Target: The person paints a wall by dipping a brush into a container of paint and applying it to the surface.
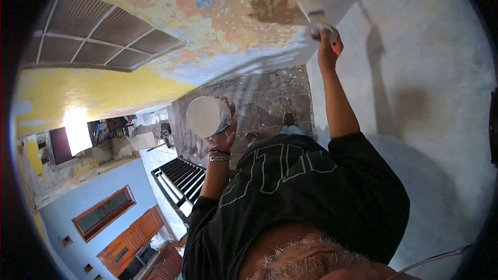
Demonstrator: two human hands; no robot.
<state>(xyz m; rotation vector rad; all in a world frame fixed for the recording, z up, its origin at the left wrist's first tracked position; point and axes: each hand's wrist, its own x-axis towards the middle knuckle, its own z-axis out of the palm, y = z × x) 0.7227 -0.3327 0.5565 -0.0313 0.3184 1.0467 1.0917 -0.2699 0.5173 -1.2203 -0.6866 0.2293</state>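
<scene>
The right arm [340, 98] stretches out far ahead with the right hand [328, 45] closed in a grip, while the left arm [215, 179] reaches less far, the left hand [224, 136] curled.

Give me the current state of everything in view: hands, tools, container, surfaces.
Right hand: closed on the brush handle.
Paintbrush: held, bristles at the patchy wall; contact unclear.
Left hand: gripping the tub, paint-smudged.
Tub: held off the floor; open or lidded unclear.
Patchy wall: flaking, orange and blue showing.
Floor: spattered.
</scene>
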